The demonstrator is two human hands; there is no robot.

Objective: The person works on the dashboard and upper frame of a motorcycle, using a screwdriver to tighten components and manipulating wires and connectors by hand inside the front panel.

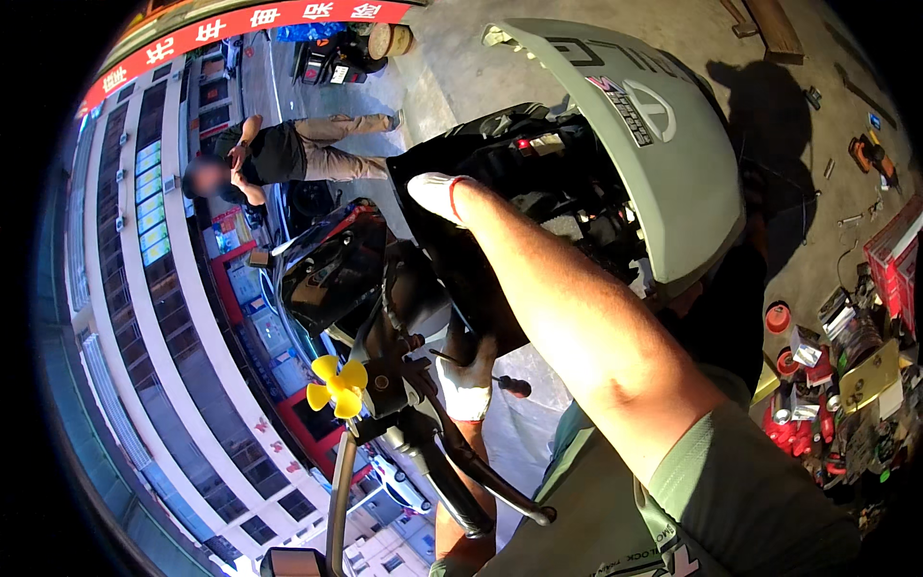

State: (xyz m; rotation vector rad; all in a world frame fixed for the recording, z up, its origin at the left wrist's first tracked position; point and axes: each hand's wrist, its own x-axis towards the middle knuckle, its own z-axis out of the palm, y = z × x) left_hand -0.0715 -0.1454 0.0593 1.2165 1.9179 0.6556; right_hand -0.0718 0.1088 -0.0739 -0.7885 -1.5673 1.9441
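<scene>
In a white glove with a red cuff, my right hand [437, 196] grips the edge of a large black panel [452, 252] on a scooter; its fingers are partly hidden. Lower down, my left hand [467, 377], also gloved, is closed round a screwdriver [514, 387] with a dark and red handle. Its thin shaft comes out on the other side of the fist, close to the handlebar [423, 452]. Beyond my right forearm lies the open scooter body [577, 207] with dark parts inside, beside a grey-green body cover [673, 183].
A brake lever [495, 486], a yellow propeller ornament [337, 387] and a mirror stem [340, 500] stand out near my left arm. Tools and parts, with a red box [894, 255], crowd the floor at right. Another person [274, 154] stands at upper left.
</scene>
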